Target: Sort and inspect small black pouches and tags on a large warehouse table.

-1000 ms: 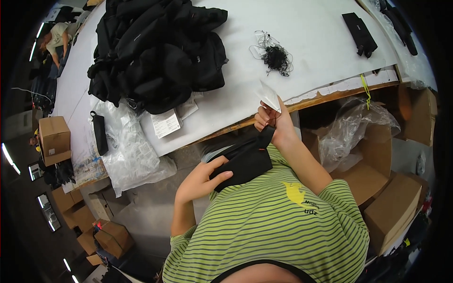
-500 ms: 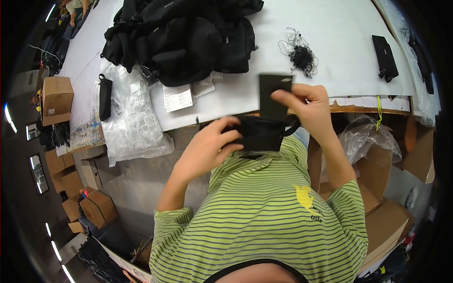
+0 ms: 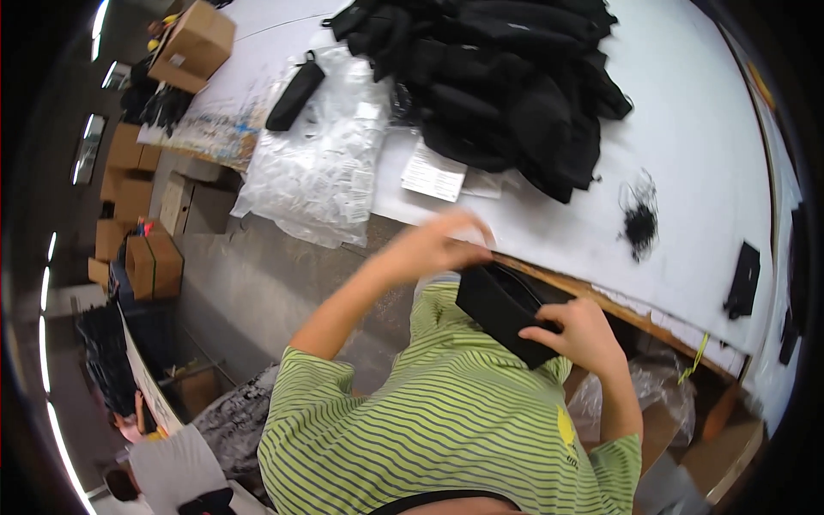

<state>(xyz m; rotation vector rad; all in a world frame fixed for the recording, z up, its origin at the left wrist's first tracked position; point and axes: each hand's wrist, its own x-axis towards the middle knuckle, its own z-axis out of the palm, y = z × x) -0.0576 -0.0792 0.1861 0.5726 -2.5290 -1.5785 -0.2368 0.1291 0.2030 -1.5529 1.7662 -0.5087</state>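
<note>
A black fabric pouch (image 3: 498, 316) with a long opening along its upper edge lies slanted in front of my striped shirt, by the table's near edge. My right hand (image 3: 577, 333) is closed around its right end, thumb on the near face. At the pouch's upper left corner is my left hand (image 3: 442, 246), smeared by motion, its fingers drawn together on that end. Any small part pinched there is too blurred to make out. The inside of the pouch is mostly hidden, and the dark flat card does not show.
On the white table (image 3: 687, 103) are a heap of black bags (image 3: 515, 103), tangled black cords (image 3: 640, 225) and a flat black pouch (image 3: 743, 279). A clear plastic bag of labels (image 3: 322, 154) overhangs the edge, another black pouch (image 3: 296, 93) on it. Cardboard boxes (image 3: 154, 266) stand left.
The dark card that my right hand held above the pouch is out of sight. My right hand now grips the pouch's right end; my left is at its upper left corner. The view has turned.
</note>
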